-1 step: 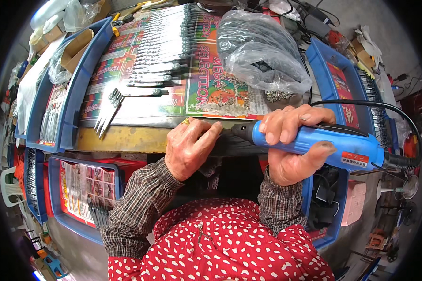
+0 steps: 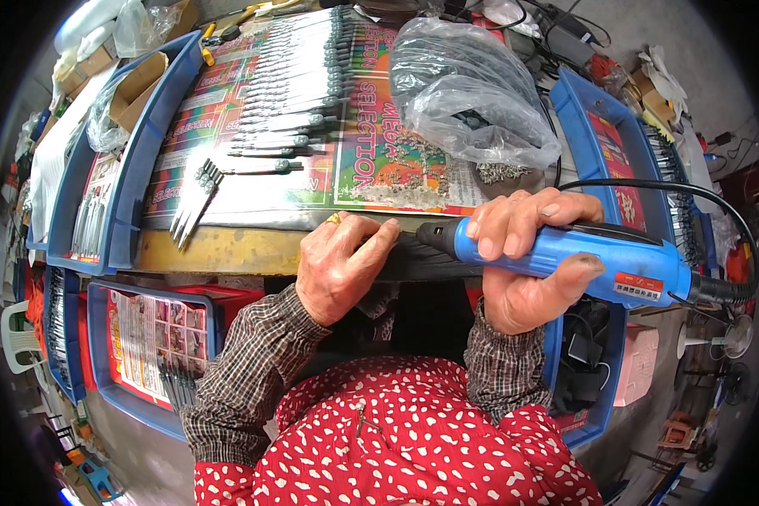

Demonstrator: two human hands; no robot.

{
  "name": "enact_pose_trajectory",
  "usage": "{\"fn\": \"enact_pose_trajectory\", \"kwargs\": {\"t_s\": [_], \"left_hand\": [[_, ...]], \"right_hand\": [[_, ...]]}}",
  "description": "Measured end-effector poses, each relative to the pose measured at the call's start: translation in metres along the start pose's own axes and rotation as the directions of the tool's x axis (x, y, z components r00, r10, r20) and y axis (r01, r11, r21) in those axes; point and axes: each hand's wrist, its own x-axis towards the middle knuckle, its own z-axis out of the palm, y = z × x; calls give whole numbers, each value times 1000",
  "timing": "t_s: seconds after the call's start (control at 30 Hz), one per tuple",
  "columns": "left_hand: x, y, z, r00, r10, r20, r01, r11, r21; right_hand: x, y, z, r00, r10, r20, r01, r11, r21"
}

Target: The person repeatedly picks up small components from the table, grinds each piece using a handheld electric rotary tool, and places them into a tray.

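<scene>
My right hand [image 2: 523, 270] grips a blue electric screwdriver [image 2: 624, 266] held level at the table's front edge. Its black nose [image 2: 434, 237] points left, and a black cord [image 2: 717, 207] loops off to the right. My left hand [image 2: 341, 266], a ring on one finger, is curled closed at the tool's tip with the fingertips touching the nose. Whatever lies inside those fingers is hidden. Rows of slim grey metal pieces [image 2: 299, 118] lie on a colourful printed sheet [image 2: 371, 169] beyond both hands.
A clear plastic bag [image 2: 464, 93] of small parts lies on the sheet, with loose screws [image 2: 502, 173] beside it. A bundle of metal pieces [image 2: 196, 198] lies at the left. Blue trays [image 2: 139, 177] [image 2: 578, 110] flank the table, and more trays [image 2: 101, 337] stand below.
</scene>
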Motion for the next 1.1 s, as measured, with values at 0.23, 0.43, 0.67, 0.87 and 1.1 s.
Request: {"fn": "enact_pose_trajectory", "kwargs": {"t_s": [0.23, 0.43, 0.67, 0.87, 1.1], "left_hand": [[-3, -3, 0, 999, 25, -24, -25, 1000, -2], [-2, -2, 0, 999, 34, -12, -34, 999, -3], [-3, -1, -1, 1000, 31, -3, -30, 998, 49], [-8, -4, 2, 998, 58, -30, -56, 996, 63], [-4, -2, 3, 996, 79, -47, -77, 995, 58]], "right_hand": [[-1, 1, -1, 1000, 5, -4, -5, 1000, -10], [0, 0, -2, 1000, -2, 5, 2, 1000, -4], [0, 1, -4, 1000, -3, 17, 3, 1000, 14], [-1, 1, -4, 1000, 6, 10, -6, 1000, 14], [-2, 0, -6, 1000, 7, -1, -7, 1000, -3]]}}
